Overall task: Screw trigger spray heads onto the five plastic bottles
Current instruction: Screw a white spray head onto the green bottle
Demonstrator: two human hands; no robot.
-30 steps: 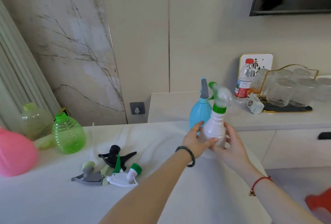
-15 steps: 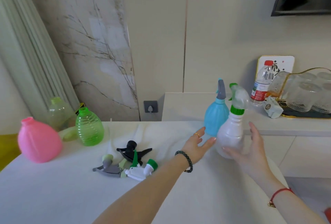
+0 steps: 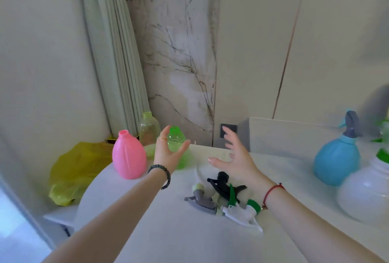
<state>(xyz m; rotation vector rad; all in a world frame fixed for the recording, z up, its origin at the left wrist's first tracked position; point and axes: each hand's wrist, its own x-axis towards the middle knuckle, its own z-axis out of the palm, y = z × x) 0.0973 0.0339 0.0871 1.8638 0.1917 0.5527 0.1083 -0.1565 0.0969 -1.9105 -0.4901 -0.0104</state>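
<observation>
A second ago both hands held the white bottle (image 3: 367, 191). Now it stands at the right edge with its green-collared head on, next to the blue bottle (image 3: 336, 157), which is also capped. Both hands have let go and swung left — the left hand (image 3: 167, 154) is spread open just in front of the green bottle (image 3: 175, 137), and the right hand (image 3: 237, 159) is open above the loose heads (image 3: 223, 197). Neither holds anything. So two of five look done, and the green one seems next. The pink bottle (image 3: 128, 155) and a clear bottle (image 3: 149, 130) wait uncapped at the far left, and three heads lie tangled near the middle. The worktop (image 3: 168, 231) is white and smooth — a yellow bag (image 3: 73, 170) sits off its left edge. Behind are a tied curtain (image 3: 111, 52), a marble panel (image 3: 179, 52) and a wall socket (image 3: 228, 131).
</observation>
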